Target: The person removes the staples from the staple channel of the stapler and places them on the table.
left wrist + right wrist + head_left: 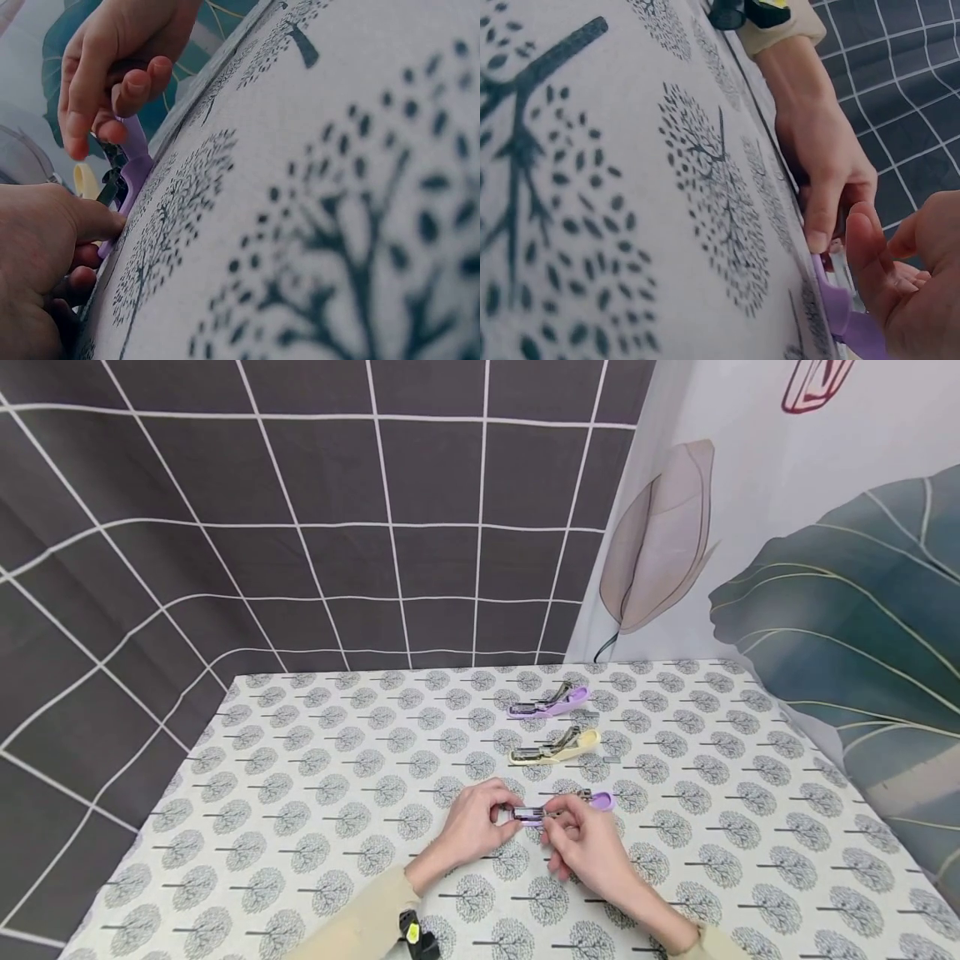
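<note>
A purple stapler, swung open, lies on the tree-print cloth under both hands. My left hand pinches its left end between thumb and fingers; a shiny metal strip shows beside the fingertips. Over the stapler's middle, my right hand holds its fingers bent loosely close to the metal part. In the left wrist view the right hand hangs above the purple body, with nothing visible between its fingers. From the right wrist, the left hand is seen gripping the stapler's end.
Behind lie a yellow stapler and another purple stapler, both opened out. Small grey staple strips rest near their right ends. A dark gridded curtain hangs along the table's back and left, a leaf-print curtain at the right.
</note>
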A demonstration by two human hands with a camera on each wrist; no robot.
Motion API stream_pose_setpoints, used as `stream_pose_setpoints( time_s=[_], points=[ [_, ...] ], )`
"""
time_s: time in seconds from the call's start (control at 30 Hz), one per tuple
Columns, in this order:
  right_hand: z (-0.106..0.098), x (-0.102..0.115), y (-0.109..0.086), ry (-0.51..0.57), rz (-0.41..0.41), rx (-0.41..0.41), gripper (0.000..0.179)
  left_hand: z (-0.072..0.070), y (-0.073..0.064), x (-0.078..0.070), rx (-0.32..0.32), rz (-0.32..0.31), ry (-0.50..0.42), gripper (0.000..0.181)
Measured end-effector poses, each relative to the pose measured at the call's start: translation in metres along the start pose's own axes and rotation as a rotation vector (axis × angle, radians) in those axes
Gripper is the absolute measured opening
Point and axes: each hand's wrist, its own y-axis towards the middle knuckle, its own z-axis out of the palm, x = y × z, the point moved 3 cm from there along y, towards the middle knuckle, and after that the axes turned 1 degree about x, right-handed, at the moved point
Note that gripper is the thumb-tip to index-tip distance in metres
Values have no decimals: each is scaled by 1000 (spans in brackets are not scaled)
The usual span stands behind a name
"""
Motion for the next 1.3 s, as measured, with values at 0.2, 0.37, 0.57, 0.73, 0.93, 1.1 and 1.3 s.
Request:
stream_pose_setpoints(
  time_s=[0.2,0.37,0.57,0.73,0.93,1.1,1.3],
  points=[
    [7,-4,4,-13,79,-59,17,0,0,0,-2,4,4,23],
    [12,-4,6,-37,89,-69,16,0,-1,0,-1,13,0,23],
    [15,-5,8,-92,91,-74,16,0,0,0,-3,22,6,23],
    [16,-3,10,-90,109,-72,16,0,0,0,-4,26,13,24],
    [17,0,10,-64,128,-71,19,0,0,-1,1,21,15,24],
    [16,-1,11,-5,162,-59,21,-1,0,-1,3,20,12,24],
    [16,-4,11,59,211,-49,23,-1,-1,-1,0,14,5,22]
  ],
)
